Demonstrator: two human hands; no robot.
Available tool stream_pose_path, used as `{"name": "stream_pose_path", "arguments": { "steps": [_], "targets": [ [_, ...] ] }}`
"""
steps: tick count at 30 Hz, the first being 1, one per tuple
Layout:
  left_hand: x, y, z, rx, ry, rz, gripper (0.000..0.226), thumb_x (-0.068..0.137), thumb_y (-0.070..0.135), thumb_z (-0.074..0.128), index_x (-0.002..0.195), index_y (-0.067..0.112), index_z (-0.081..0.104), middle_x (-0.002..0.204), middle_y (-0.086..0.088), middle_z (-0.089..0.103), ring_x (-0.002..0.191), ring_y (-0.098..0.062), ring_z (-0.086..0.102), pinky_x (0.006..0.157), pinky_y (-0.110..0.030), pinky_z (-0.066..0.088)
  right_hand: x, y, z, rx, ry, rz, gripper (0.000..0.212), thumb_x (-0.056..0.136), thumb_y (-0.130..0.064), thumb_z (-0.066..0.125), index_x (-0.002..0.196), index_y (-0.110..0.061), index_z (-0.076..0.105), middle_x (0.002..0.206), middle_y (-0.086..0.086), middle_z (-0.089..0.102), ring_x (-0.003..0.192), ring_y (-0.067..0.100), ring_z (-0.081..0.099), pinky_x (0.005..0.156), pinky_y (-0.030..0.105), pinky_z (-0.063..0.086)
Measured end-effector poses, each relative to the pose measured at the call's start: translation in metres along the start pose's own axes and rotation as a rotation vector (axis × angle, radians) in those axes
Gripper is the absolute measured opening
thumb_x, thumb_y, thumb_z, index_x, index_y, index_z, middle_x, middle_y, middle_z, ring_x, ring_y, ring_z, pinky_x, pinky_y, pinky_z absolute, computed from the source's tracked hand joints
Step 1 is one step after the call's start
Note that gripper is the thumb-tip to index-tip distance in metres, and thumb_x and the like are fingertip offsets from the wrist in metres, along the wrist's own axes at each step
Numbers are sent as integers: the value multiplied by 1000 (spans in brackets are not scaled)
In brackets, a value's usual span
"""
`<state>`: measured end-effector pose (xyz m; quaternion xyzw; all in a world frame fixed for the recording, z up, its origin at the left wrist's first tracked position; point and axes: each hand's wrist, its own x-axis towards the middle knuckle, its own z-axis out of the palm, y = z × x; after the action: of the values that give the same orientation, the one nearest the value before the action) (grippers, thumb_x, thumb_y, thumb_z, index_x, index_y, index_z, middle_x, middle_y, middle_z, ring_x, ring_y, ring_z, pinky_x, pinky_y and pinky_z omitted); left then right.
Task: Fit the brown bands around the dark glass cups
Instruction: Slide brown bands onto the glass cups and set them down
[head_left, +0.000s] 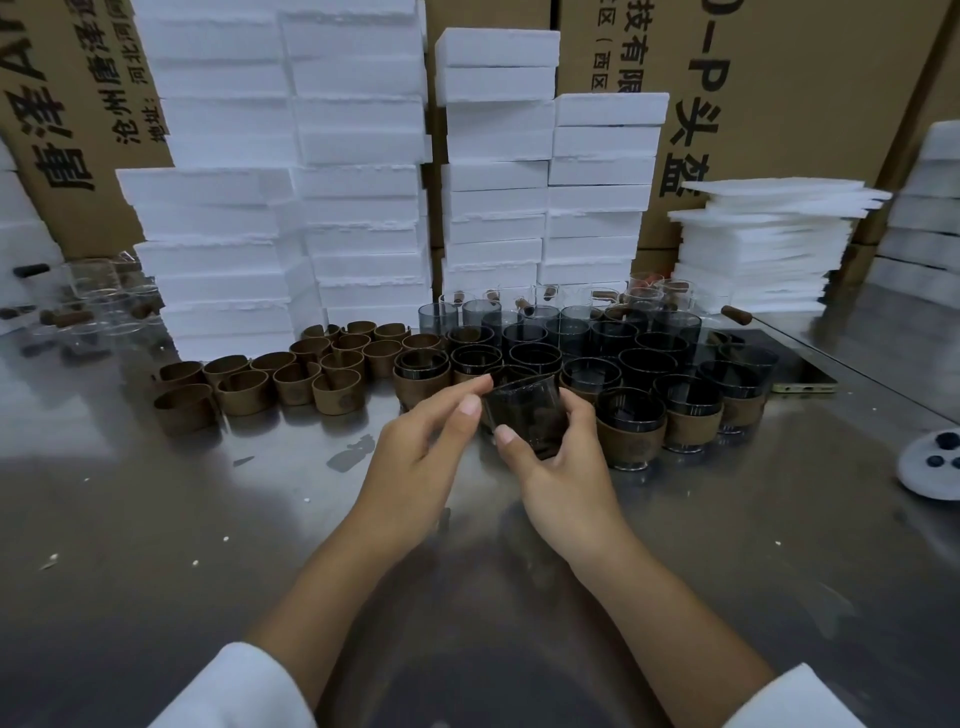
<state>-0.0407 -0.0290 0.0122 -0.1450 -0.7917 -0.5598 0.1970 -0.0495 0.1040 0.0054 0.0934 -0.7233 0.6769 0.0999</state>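
Your right hand (563, 470) holds a dark cup (522, 415) just above the steel table (260, 519), tilted with its mouth toward the stacks at the back. The thumb lies across the near wall and the fingers curl round the far side. Your left hand (415, 457) meets the same cup at its left rim. Index finger and thumb are stretched out and pinch the edge, and the other fingers are loosely curled below. Whether a band already sits on this cup cannot be told, since the glass is too dark and your hands cover part of it. The loose bands (311, 374) stand in a cluster to the left, some touching one another. Banded cups (631, 431) stand just right of your hands. Bare cups (571, 332) are packed in rows behind them. Clear glasses (98, 301) sit far left. Behind everything rise stacks of white foam boxes (363, 182), with foam sheets (769, 234) to the right and cartons (810, 78) at the back. A phone (805, 382) lies flat beside the cups, and a white round object (932, 465) shows at the right edge.
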Motion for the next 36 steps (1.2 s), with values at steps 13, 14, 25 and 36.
{"name": "stream_pose_path", "arguments": {
  "steps": [13,14,25,36],
  "targets": [
    [-4,-9,3,-424,-27,-318,61,60,28,86,116,21,64,105,0,74,102,-13,68,78,-20,53,-9,1,5,-154,-172,-92,77,85,-17,71,149,-27,28,144,-13,43,131,1,41,111,25,36],
    [-3,-9,3,-426,-2,-305,61,59,28,87,116,22,64,105,2,74,101,-10,68,76,-18,53,-9,0,5,-140,-181,-66,83,83,-18,73,150,-27,25,143,-17,41,132,-1,39,111,24,35],
    [-3,0,7,-386,123,-147,65,48,34,82,110,30,64,100,10,74,97,-3,68,76,-12,51,1,-15,-6,376,93,329,17,99,-10,48,113,-16,56,86,1,72,74,9,71,67,20,55],
    [-9,-4,28,-237,46,-135,55,67,14,86,114,31,62,109,12,71,111,-3,61,99,-24,47,-1,-27,-11,760,29,542,19,99,-14,49,96,-2,63,76,10,73,63,17,70,48,24,55]
  ]
}}
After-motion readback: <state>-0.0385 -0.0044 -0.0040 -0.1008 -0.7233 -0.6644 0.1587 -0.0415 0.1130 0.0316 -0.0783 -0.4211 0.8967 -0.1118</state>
